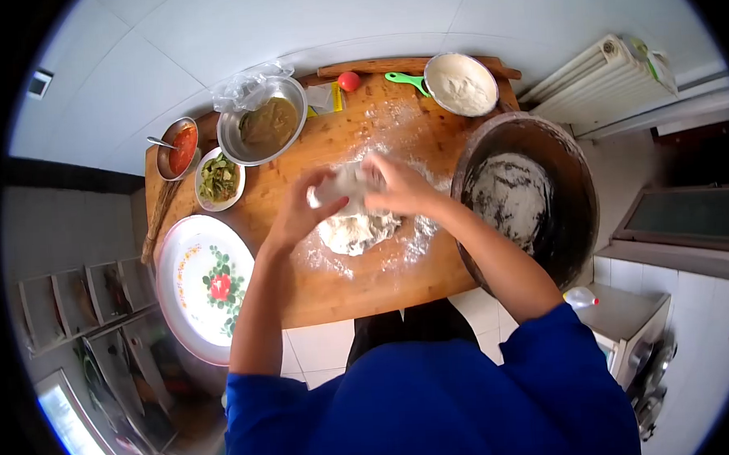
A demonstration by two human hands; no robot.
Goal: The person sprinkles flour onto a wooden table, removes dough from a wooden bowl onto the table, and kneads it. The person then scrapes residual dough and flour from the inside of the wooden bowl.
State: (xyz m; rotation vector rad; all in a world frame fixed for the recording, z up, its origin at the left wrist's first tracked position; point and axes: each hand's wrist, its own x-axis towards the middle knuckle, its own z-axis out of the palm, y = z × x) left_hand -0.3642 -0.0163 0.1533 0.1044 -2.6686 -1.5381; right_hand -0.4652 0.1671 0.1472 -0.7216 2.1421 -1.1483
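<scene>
A lump of floury dough [358, 233] lies on the wooden table in the middle of the view, with loose flour scattered around it. Just above the dough, a pale, motion-blurred thing [349, 184] is between my two hands; its shape is too smeared to name. My left hand [305, 207] curves around its left side, fingers bent. On the other side my right hand [401, 187] has its thumb and fingers against it.
A large dark basin [581, 194] with flour inside stands right. At the back are a flour bowl [461, 85], green handle [407, 82], tomato [348, 81] and metal bowl [271, 127]. Left are a red sauce bowl [184, 147], greens [218, 178] and a flowered tray [189, 276].
</scene>
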